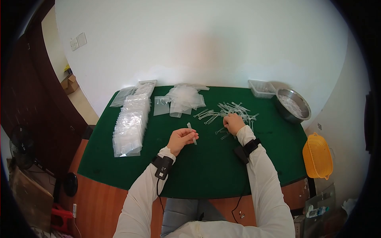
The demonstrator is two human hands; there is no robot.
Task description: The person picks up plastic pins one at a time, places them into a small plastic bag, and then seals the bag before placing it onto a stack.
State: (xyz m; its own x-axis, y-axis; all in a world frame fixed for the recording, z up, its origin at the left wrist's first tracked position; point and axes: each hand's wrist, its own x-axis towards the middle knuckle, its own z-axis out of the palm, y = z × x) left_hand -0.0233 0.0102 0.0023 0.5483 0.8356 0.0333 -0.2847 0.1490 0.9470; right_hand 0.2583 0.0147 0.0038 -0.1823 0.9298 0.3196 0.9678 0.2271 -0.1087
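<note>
My left hand [182, 139] is closed in a pinch on a small bundle of clear plastic sticks [189, 126], held nearly upright above the green tabletop. To its right, my right hand [234, 123] reaches down at the near edge of a loose pile of clear plastic sticks [228, 108], some with ring-shaped ends. Its fingers are bent and close together, touching the pile; whatever lies between their tips is hidden. A few more sticks lie just below those fingers.
A long row of overlapping clear zip bags [130, 123] lies on the left. More bags [183, 99] are heaped at the back middle. A clear plastic tray [262, 95] and a steel bowl [305, 113] holding clear pieces stand back right. A yellow basket [317, 156] sits beyond the right edge.
</note>
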